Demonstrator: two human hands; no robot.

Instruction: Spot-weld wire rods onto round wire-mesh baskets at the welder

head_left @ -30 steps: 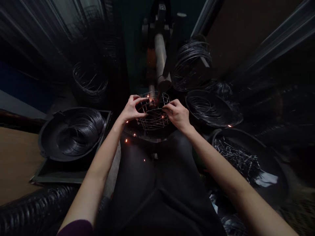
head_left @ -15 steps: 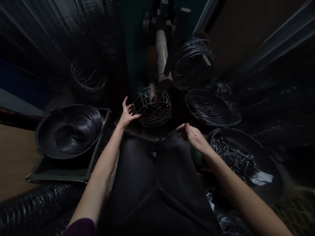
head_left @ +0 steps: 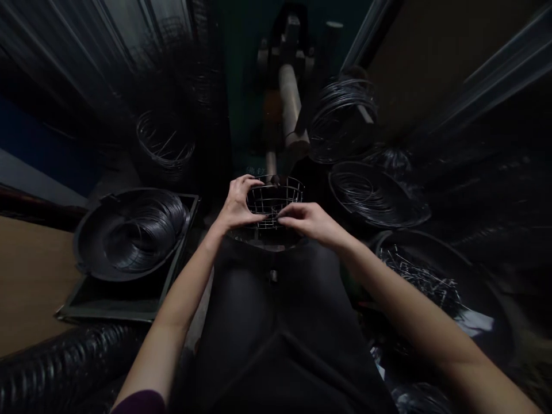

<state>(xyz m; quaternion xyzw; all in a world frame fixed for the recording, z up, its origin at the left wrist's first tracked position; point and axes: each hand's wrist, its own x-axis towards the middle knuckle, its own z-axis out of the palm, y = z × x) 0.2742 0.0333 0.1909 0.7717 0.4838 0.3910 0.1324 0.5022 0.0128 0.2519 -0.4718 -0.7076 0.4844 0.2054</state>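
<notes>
A round wire basket (head_left: 295, 193) of thin crossed metal wires sits in front of me, below the tip of a machine's rod. My left hand (head_left: 236, 204) grips its left side, thumb in front and fingers over the upper rim. Against the basket's near side, my right hand (head_left: 314, 223) is closed in a pinch, thumb and forefinger together. Whatever lies between those fingertips is too small and dark to make out.
A machine arm (head_left: 291, 98) stands straight ahead. At the left, a black basin (head_left: 88, 241) holds coiled wire. Wire coils (head_left: 345, 109) and a tray of wire (head_left: 379, 215) are at the right, with a bin (head_left: 483, 293) of short metal pieces nearer me.
My right hand has come up and left from beside my lap to the basket's near side. The left hand has closed further around the basket, which appears turned and slightly lower.
</notes>
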